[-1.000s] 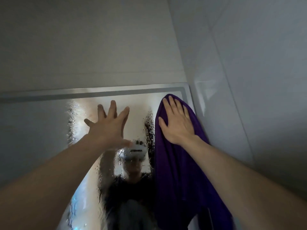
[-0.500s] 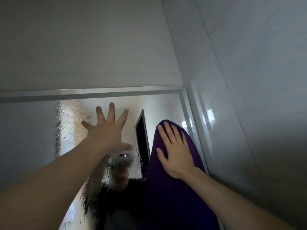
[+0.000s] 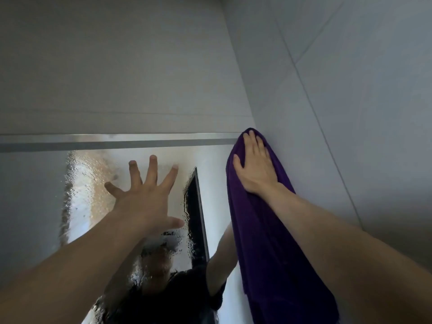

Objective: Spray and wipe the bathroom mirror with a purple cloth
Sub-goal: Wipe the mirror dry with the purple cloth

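- Our right hand (image 3: pixel 256 167) lies flat, fingers straight, pressing the cloth (image 3: pixel 268 242) on the mirror (image 3: pixel 93 183), top right corner.
- Our left hand (image 3: pixel 145 197) is splayed wide, empty, at the wet patch.
- Cloth hangs limp; we judge it soft, light; press flat-palmed near its top.

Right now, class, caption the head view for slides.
Wiping: right hand presses purple cloth into upper mirror corner; left hand splayed alongside.
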Tool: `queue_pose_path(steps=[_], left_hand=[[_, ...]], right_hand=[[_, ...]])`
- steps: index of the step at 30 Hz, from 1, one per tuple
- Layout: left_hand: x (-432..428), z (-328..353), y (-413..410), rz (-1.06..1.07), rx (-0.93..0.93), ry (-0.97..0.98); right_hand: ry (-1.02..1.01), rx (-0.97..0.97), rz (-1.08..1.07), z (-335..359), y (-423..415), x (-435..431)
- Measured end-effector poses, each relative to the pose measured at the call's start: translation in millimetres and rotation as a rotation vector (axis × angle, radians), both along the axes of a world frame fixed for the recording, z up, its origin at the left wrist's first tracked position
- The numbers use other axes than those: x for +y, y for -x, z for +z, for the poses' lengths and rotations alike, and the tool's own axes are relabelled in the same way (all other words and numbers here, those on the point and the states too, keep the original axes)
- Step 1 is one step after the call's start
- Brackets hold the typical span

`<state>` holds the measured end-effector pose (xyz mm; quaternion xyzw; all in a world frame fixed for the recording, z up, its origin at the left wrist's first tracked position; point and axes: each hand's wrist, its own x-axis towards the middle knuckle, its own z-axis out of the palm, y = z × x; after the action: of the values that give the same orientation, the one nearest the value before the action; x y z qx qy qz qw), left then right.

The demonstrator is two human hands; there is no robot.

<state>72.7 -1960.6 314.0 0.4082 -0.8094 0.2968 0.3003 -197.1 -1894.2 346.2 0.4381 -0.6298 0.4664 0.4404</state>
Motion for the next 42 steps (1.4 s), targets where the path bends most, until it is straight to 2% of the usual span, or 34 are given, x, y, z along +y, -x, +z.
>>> queue_pose_path(steps=[5,12,18,25,28,32,35,38,42], left_hand=[[1.4,1.4,0.1,-0.009,0.005,-0.009],[2.7,0.6,-1.4,-0.005,0.012,-0.012],[1.6,0.1,-2.1,-0.002,0.004,-0.005],[3.2,-0.9,-1.7,-0.001,0.002,-0.014],[1.0,-0.6,-0.9,-0.01,0.011,-0.013],[-1.6,-0.7,-0.9,-0.017,0.022,-0.013],[-1.4,-0.7,-0.3,-0.019,0.024,-0.019],[-0.5,-0.5,-0.1,-0.02,0.03,-0.02],[0.4,-0.1,-0.1,-0.025,0.036,-0.025]], right_hand=[[-0.068,0.088,-0.024,23.6,-41.7,-12.1],[-0.187,0.1,-0.023,-6.9,-85.6,2.6],[-0.259,0.217,-0.306,-32.4,-72.2,24.5],[-0.205,0.198,-0.383,-52.6,-34.3,34.5],[-0.185,0.208,-0.396,-40.1,-22.0,34.3],[-0.153,0.063,-0.217,-8.1,-9.5,29.0],[-0.112,0.031,-0.198,12.0,-14.4,22.2],[-0.103,0.063,-0.278,25.0,-34.0,12.4],[-0.162,0.167,-0.501,30.8,-60.4,5.6]])
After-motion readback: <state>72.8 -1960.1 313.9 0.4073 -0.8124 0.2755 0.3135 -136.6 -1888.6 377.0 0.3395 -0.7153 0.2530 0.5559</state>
